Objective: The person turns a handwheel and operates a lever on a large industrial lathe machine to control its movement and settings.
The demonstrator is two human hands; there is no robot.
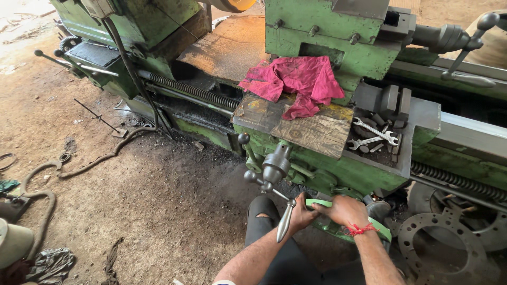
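I look down at a green metal lathe (364, 58). My left hand (302, 214) and my right hand (346, 210), which has a red thread at the wrist, both grip the rim of a green handwheel (322, 203) on the front of the lathe's carriage. A steel lever handle (285, 221) hangs just left of my left hand. Above it sits a grey knob with ball-ended levers (273, 168). My dark trouser knee (262, 211) is below the handwheel.
A crumpled pink rag (298, 82) lies on a worn wooden board (311, 132) on the carriage. Two spanners (374, 134) rest in a tray to the right. A lead screw (190, 89) runs along the bed. A round holed flange (441, 245) lies at lower right; hoses (37, 195) cross the dirt floor.
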